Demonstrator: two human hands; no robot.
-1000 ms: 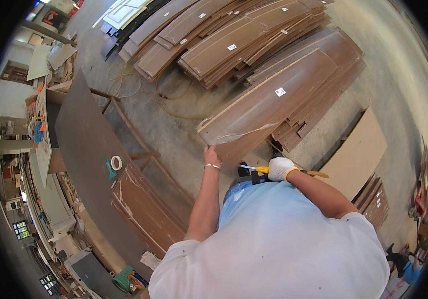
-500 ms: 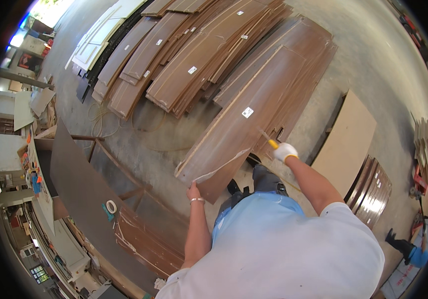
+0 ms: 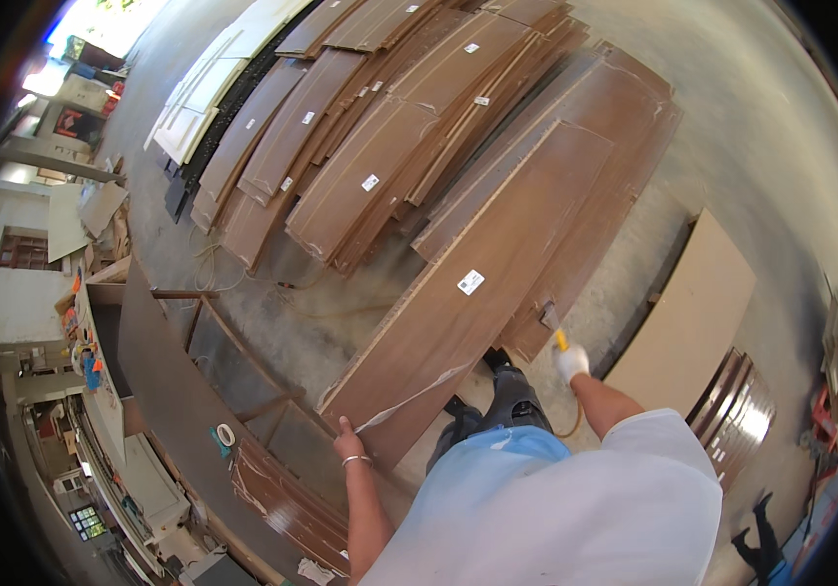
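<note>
A long brown board [image 3: 482, 239] with a white label lies on top of other brown boards in front of me. My left hand [image 3: 348, 444], bare and with a band at the wrist, grips the board's near left corner. A pale, ragged strip [image 3: 414, 396] runs across the board's near end. My right hand [image 3: 571, 363], in a white glove, is closed round the handle of a yellow-handled tool [image 3: 561, 341]. The tool's flat greyish head is by the right edge of the boards; whether it is a scraper or a brush is unclear.
Several stacks of labelled brown boards [image 3: 380, 146] lie ahead, beside white panels [image 3: 214, 88]. To the left is a dark bench top [image 3: 160, 361] with a tape roll [image 3: 225, 435]. A beige panel [image 3: 687, 303] lies to the right. Another person's legs [image 3: 762, 537] show at lower right.
My view has shifted. The left hand, still on the board's corner, appears lower and further left. The right hand has moved with its tool, which now points up beside the boards' right edge.
</note>
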